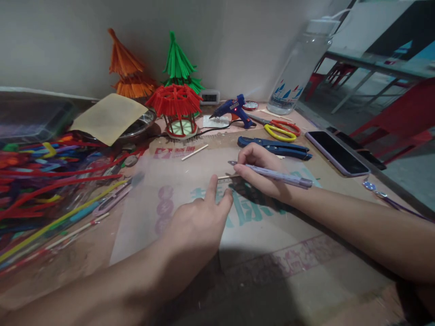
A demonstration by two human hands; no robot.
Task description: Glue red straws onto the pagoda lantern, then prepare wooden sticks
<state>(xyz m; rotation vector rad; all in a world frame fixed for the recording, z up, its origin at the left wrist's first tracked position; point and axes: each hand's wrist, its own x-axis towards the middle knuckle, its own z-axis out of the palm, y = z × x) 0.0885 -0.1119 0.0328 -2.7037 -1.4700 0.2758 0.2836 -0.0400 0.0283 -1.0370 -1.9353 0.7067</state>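
My left hand (pixel 197 222) presses down with its index finger stretched out and its thumb apart from it; the other fingers are mostly hidden. Under that fingertip is the left end of a thin wooden stick (pixel 227 177), lying along a strip with ruler-like marks (pixel 224 180). My right hand (pixel 260 170) is closed on a light purple pen (pixel 282 174), whose tip points left above the stick's right part. Both hands are over a translucent sheet (pixel 136 226) with printed characters. Another short wooden stick (pixel 195 152) lies beyond the left hand.
Behind stand a red roofed model (pixel 175 102), green (pixel 176 59) and orange (pixel 124 56) cones, and a glue gun (pixel 236 109). Scissors (pixel 280 130), blue-handled pliers (pixel 275 148), a phone (pixel 336 153) and a bottle (pixel 294 68) sit right. Colourful pipe cleaners (pixel 41 181) heap left.
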